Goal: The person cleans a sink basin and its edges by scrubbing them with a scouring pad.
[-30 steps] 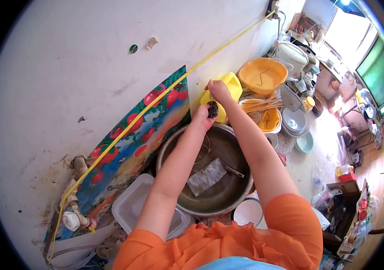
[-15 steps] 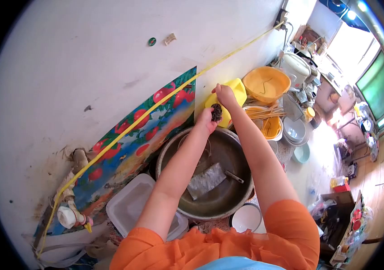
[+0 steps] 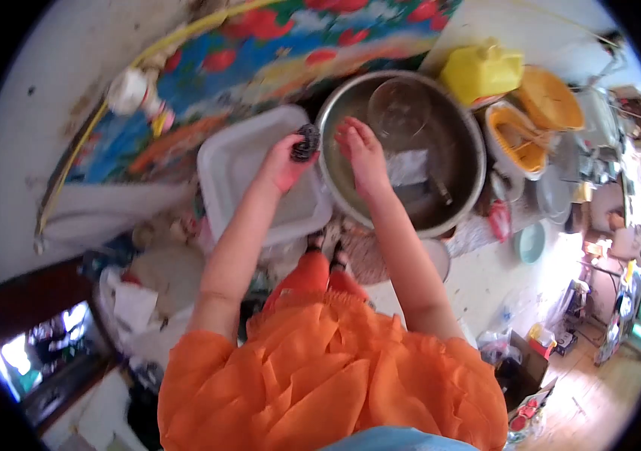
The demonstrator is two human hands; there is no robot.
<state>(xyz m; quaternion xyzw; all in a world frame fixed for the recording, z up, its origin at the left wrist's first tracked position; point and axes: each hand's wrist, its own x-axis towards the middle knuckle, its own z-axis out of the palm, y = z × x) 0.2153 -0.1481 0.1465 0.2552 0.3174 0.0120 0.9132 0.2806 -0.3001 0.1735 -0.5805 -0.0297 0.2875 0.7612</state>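
A dark, curly scouring pad (image 3: 305, 143) is gripped in my left hand (image 3: 284, 167), which is over the right side of a white rectangular tub (image 3: 239, 161). My right hand (image 3: 365, 159) hovers over the left part of a large round metal basin (image 3: 452, 124), fingers loosely bent and apart, with nothing seen in them. Inside the basin are a clear round lid-like piece (image 3: 399, 105), a silvery flat packet (image 3: 408, 167) and a small metal-handled utensil (image 3: 442, 192). Whether the basin holds water I cannot tell.
A yellow jug (image 3: 482, 71) stands beyond the basin, beside an orange bowl (image 3: 550, 98) and an orange basket (image 3: 516, 139). A pale green bowl (image 3: 529, 243) is on the floor at right. A white-wrapped pipe fitting (image 3: 126, 92) projects from the wall at left.
Both hands have come back from near the yellow jug and separated, left over the tub, right over the basin. The scouring pad stays in my left hand. The view has tilted down and turned left.
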